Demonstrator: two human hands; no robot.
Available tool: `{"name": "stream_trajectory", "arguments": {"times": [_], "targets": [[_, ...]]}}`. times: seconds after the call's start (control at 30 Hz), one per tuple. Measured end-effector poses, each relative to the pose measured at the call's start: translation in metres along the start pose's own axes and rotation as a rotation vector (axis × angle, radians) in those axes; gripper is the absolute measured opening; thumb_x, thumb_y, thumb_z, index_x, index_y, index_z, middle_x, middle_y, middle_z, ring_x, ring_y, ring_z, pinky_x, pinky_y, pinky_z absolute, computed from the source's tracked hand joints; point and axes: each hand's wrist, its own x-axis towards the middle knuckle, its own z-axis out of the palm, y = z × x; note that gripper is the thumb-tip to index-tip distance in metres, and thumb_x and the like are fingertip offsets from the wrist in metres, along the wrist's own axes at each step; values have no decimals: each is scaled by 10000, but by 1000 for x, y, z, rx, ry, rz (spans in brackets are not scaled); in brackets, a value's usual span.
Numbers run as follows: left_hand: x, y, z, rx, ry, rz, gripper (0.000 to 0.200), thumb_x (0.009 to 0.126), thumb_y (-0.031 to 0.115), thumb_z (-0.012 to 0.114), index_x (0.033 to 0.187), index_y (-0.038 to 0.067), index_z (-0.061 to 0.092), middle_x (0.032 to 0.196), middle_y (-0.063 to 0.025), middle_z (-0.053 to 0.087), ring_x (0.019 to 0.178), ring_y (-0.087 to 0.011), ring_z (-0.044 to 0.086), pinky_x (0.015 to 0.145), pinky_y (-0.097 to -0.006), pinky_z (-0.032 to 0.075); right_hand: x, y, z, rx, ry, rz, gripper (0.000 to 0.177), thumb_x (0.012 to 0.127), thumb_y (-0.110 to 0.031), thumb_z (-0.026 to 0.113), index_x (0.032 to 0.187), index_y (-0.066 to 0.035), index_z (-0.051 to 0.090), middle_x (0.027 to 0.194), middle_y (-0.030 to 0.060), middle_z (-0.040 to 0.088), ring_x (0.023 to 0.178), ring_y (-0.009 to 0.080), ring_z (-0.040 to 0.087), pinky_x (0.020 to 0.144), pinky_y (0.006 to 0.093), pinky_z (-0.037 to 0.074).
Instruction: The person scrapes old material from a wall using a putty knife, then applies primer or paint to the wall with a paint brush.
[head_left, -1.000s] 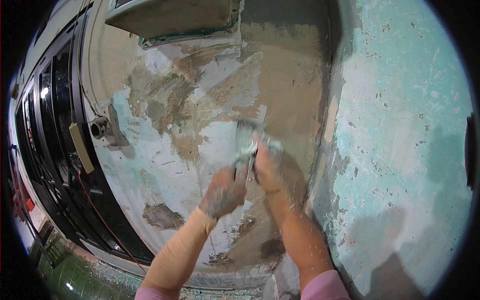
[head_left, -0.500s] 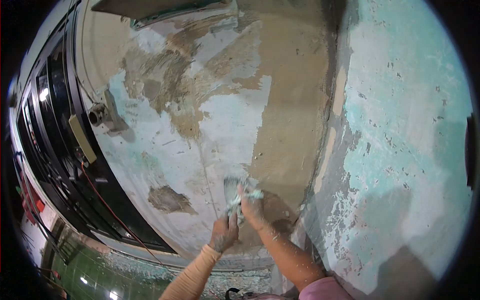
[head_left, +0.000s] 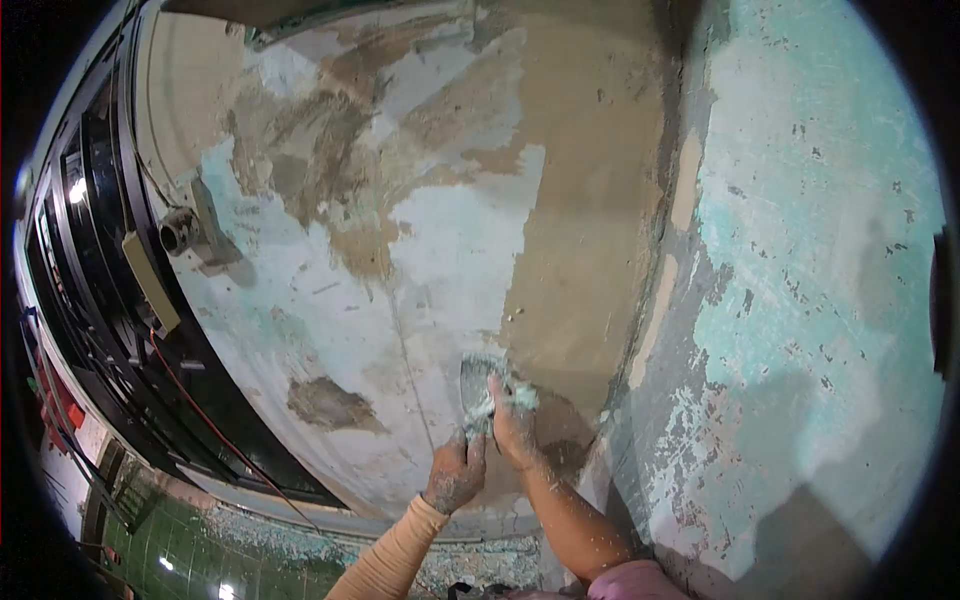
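A flat scraper with a wide metal blade lies against the pale, peeling wall, its blade pointing up. My right hand is closed round it, with the thumb along the blade. Lower and to the left, my left hand has its fingers pressed on the scraper's lower part. Pale green paint flakes cling to the blade and the right hand's fingers. The handle is mostly hidden by the hands. To the right of the blade the wall is bare brown plaster.
At the left are a dark-framed window, a pipe stub and an orange cable. A turquoise, flaking wall meets this one at the right corner. Paint chips lie on the green tiled floor.
The view has shifted slightly. Both hands and the scraper have moved a little to the right along the wall, with the grip unchanged.
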Motion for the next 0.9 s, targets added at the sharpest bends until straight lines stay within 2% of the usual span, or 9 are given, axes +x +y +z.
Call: {"name": "stream_trajectory", "arguments": {"times": [0.13,0.23,0.33,0.43,0.57,0.63,0.73,0.83,0.9], "targets": [[24,44,-24,-395,-269,-650,198,954,161,554,932,-34,525,594,-207,570,544,-400,594,473,-453,439,6,-2,1,43,-10,-13,378,969,-333,582,902,36,632,806,127,647,752,218,568,706,403,460],[1,3,-3,69,-123,29,202,950,155,551,947,-44,517,605,-230,573,555,-419,595,479,-465,444,-3,-5,-1,29,-25,-23,374,973,-331,576,938,38,632,825,133,646,774,218,573,721,399,463],[6,-1,-5,-161,-143,-287,196,948,148,549,943,-44,515,626,-253,572,569,-446,584,491,-478,438,-4,-3,-1,-41,-40,-93,373,984,-331,562,973,36,627,863,134,651,798,225,576,736,396,463],[17,-20,-3,21,-147,4,217,826,18,614,1021,-43,538,775,-176,529,560,-343,540,477,-418,442,21,-14,-1,-97,-64,-75,380,993,-336,550,991,37,622,897,131,656,825,231,577,752,393,463],[42,1,-16,10,-142,40,173,845,25,597,990,-44,534,777,-190,546,565,-328,538,471,-400,439,23,-57,1,104,-64,18,398,990,-352,554,995,41,623,920,125,660,855,227,577,763,390,462],[29,12,-13,3,-57,75,119,887,47,569,959,-38,529,729,-186,555,540,-313,541,459,-388,431,14,-27,-3,67,-49,27,405,985,-356,564,1020,43,628,948,129,667,861,218,580,774,384,464],[32,28,-17,-198,-184,-192,135,951,108,518,955,-25,535,631,-164,563,512,-305,561,472,-378,443,16,-23,-1,147,-50,38,405,985,-348,568,990,50,640,913,134,674,837,228,585,775,389,465],[42,53,-30,-366,-285,-613,205,996,172,477,944,-17,539,559,-159,560,497,-317,581,499,-380,455,9,-41,3,204,44,70,399,983,-338,572,957,53,646,875,137,673,819,232,586,757,394,464],[28,29,-16,-246,-193,-417,200,989,163,486,943,-26,535,590,-178,563,514,-336,582,501,-391,449,10,-17,0,121,-36,60,390,986,-333,570,961,48,647,882,135,674,823,227,587,755,396,466]]}}
